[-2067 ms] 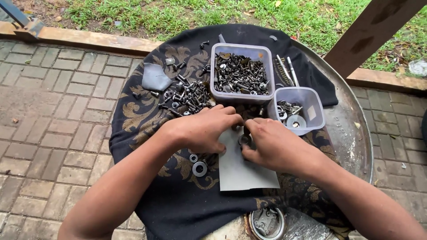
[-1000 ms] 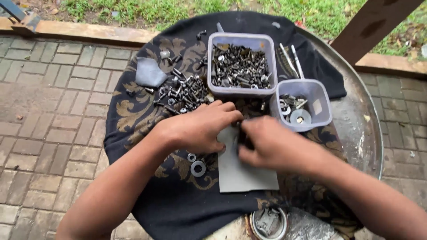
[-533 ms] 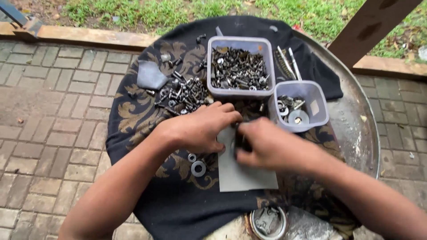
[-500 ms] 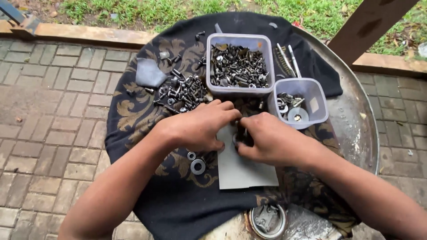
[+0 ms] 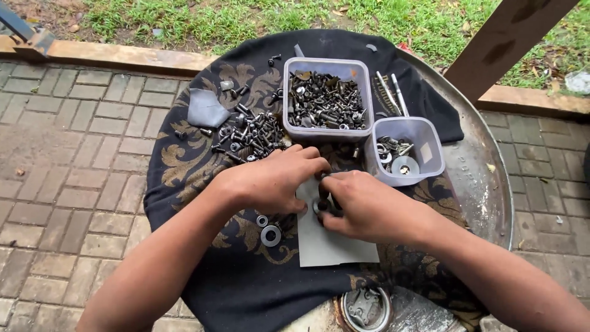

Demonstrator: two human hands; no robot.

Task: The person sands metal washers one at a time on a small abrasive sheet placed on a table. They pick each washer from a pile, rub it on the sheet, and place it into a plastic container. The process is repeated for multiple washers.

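Note:
My left hand (image 5: 270,181) and my right hand (image 5: 362,203) meet over the top of a grey sheet (image 5: 335,246) lying on a black patterned cloth (image 5: 203,166). The fingers of both hands pinch small dark metal pieces (image 5: 321,206) between them. Two washers (image 5: 268,232) lie on the cloth just under my left hand. A loose heap of dark bolts and nuts (image 5: 252,135) lies beyond my left hand. A large clear tub (image 5: 329,98) is full of bolts. A smaller clear tub (image 5: 402,150) to its right holds a few washers and screws.
The cloth covers a round metal table (image 5: 485,178). A grey scrap (image 5: 206,107) lies at the cloth's far left and two thin rods (image 5: 393,92) beside the big tub. A round tin (image 5: 365,307) sits at the near edge. Brick paving, grass and a wooden post (image 5: 504,43) surround the table.
Both hands have stayed together over the grey sheet, with only small finger movements on the metal pieces. The view has shifted slightly.

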